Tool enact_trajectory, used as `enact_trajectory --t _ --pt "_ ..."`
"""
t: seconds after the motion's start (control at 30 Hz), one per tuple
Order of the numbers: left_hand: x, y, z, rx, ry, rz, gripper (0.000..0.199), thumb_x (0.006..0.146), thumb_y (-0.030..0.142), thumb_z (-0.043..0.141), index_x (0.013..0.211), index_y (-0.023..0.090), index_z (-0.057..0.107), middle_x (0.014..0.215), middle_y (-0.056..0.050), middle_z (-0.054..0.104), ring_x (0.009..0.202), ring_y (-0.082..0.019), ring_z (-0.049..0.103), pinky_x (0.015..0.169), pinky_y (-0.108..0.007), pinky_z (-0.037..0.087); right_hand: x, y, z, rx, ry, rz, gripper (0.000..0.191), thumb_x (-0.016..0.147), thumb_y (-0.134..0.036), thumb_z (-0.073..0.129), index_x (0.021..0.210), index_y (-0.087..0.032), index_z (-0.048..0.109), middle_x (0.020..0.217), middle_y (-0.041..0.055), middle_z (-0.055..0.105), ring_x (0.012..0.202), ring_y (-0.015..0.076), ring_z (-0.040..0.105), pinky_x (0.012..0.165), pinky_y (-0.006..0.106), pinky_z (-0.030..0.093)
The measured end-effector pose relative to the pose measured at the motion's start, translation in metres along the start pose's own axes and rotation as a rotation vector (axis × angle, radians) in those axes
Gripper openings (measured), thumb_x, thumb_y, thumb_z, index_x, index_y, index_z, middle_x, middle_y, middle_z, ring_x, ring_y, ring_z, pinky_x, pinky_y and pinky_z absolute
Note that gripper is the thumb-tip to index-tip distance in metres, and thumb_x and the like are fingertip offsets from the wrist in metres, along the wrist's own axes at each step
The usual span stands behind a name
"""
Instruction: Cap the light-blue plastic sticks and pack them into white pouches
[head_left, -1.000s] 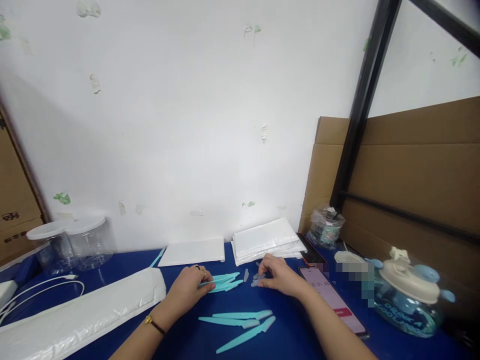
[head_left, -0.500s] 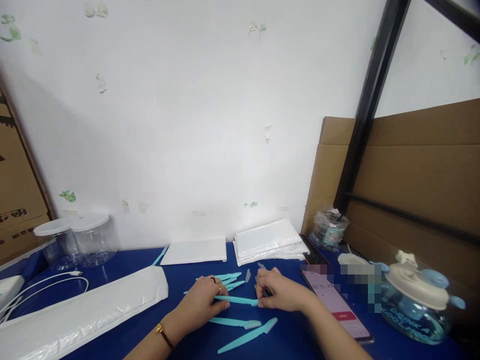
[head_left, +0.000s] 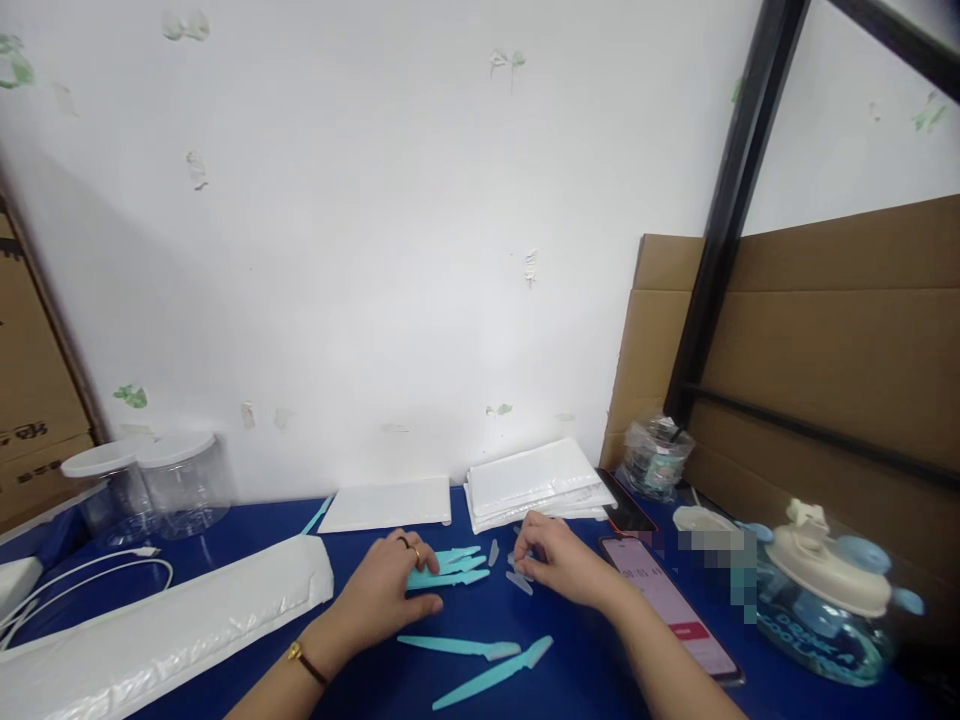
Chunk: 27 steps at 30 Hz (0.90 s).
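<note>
Several turquoise razors with slim handles point(head_left: 461, 577) lie in a group on the blue table, with my left hand point(head_left: 394, 585) over their left ends. Its fingers are bent and the thumb stands apart; whether it grips a razor is unclear. My right hand point(head_left: 546, 560) is closed, fingertips pinched together beside small translucent caps point(head_left: 519, 581); what is between them is too small to make out. One more cap point(head_left: 493, 552) lies between the hands. Nearer the front, two turquoise razors point(head_left: 457, 646) point(head_left: 495, 677) lie apart from the group.
White padded packs point(head_left: 386, 503) point(head_left: 536, 483) lie by the wall, and a long white package point(head_left: 172, 635) at left near clear jars point(head_left: 187, 490). At right are a phone point(head_left: 675, 610), a wrapped cup point(head_left: 658, 460) and a bottle point(head_left: 821, 610).
The razor that spanned both hands now lies with the group under my left hand. My left hand has shifted left, and my right hand has moved up to the caps.
</note>
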<state>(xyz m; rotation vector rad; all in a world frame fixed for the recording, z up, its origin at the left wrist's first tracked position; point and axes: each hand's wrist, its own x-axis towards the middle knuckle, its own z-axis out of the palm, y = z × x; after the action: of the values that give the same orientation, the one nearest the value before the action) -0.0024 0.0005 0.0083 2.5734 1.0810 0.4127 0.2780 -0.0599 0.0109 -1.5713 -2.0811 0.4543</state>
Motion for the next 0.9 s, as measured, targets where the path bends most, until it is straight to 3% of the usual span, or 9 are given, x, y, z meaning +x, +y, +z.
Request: enact_trajectory --t 0.07,0.17,0.3,0.43,0.53,0.63,0.7,0.8,0.9 --pt "-0.004 0.013 0.005 -0.026 -0.098 0.061 0.026 0.066 0.040 0.071 0.087 0.027 0.064 0.091 0.002 0.060 0.088 -0.017 0.051 0.078 -0.026 0.034 -0.003 -0.011 0.003 0.039 -0.121 -0.036 0.008 0.077 -0.029 0.065 0.077 -0.021 0.065 0.086 -0.0017 0.056 0.083 0.0151 0.054 0.094 0.036 0.031" --pt "-0.007 0.026 0.011 -0.032 -0.170 0.040 0.015 0.071 0.036 0.067 0.080 0.024 0.063 0.083 0.001 0.060 0.082 -0.016 0.052 0.071 -0.025 0.034 -0.006 -0.022 0.011 0.059 -0.286 -0.075 0.021 0.070 -0.040 0.072 0.078 -0.022 0.066 0.084 -0.0041 0.054 0.077 0.0125 0.054 0.103 0.046 0.019" --pt "-0.002 0.026 0.013 -0.088 -0.183 -0.021 0.014 0.078 0.034 0.057 0.077 0.021 0.062 0.077 0.001 0.060 0.073 -0.014 0.052 0.063 -0.023 0.033 -0.004 -0.023 0.018 0.036 -0.343 -0.132 0.022 0.078 -0.042 0.064 0.075 -0.021 0.065 0.076 -0.0047 0.055 0.077 0.0130 0.054 0.102 0.048 0.019" --pt "0.004 0.009 0.006 -0.085 -0.102 -0.056 0.014 0.078 0.033 0.055 0.077 0.020 0.062 0.078 0.001 0.061 0.074 -0.014 0.053 0.064 -0.023 0.034 0.000 -0.011 0.011 0.008 -0.255 -0.153 0.027 0.088 -0.040 0.052 0.073 -0.020 0.062 0.077 -0.0032 0.059 0.079 0.0144 0.055 0.096 0.041 0.027" --pt "0.006 -0.006 0.000 -0.029 -0.036 -0.108 0.016 0.078 0.034 0.055 0.078 0.021 0.062 0.082 0.000 0.062 0.079 -0.016 0.054 0.068 -0.025 0.035 0.003 0.004 0.003 -0.040 -0.131 -0.046 0.033 0.089 -0.041 0.048 0.069 -0.018 0.062 0.071 -0.0014 0.059 0.069 0.0138 0.053 0.084 0.034 0.035" --pt "0.006 -0.010 -0.003 0.013 0.018 -0.153 0.017 0.077 0.035 0.056 0.084 0.021 0.061 0.086 -0.001 0.061 0.082 -0.017 0.055 0.070 -0.026 0.035 0.002 0.015 -0.005 -0.070 0.002 0.048 0.023 0.080 -0.042 0.060 0.078 -0.020 0.065 0.077 0.0003 0.060 0.072 0.0161 0.053 0.078 0.031 0.037" --pt "0.005 -0.003 -0.002 0.011 0.055 -0.147 0.021 0.076 0.037 0.058 0.091 0.022 0.060 0.089 -0.001 0.061 0.084 -0.018 0.054 0.072 -0.027 0.035 -0.001 0.016 -0.008 -0.034 0.012 0.036 0.022 0.073 -0.040 0.068 0.083 -0.021 0.067 0.085 0.0009 0.059 0.078 0.0173 0.053 0.076 0.029 0.038" --pt "-0.001 0.014 0.004 -0.041 0.019 -0.072 0.022 0.075 0.039 0.060 0.090 0.023 0.060 0.090 0.000 0.060 0.085 -0.018 0.053 0.073 -0.027 0.035 -0.008 0.011 -0.009 0.048 -0.184 -0.045 0.027 0.063 -0.041 0.076 0.080 -0.022 0.068 0.085 -0.0015 0.056 0.077 0.0156 0.054 0.079 0.029 0.039" --pt "-0.009 0.029 0.013 -0.106 -0.066 0.001 0.021 0.073 0.039 0.065 0.087 0.024 0.062 0.090 0.001 0.061 0.083 -0.016 0.053 0.073 -0.026 0.035 -0.013 0.002 -0.002 0.019 -0.351 -0.107 0.031 0.055 -0.042 0.080 0.077 -0.023 0.069 0.079 -0.0039 0.055 0.075 0.0144 0.054 0.093 0.038 0.032"
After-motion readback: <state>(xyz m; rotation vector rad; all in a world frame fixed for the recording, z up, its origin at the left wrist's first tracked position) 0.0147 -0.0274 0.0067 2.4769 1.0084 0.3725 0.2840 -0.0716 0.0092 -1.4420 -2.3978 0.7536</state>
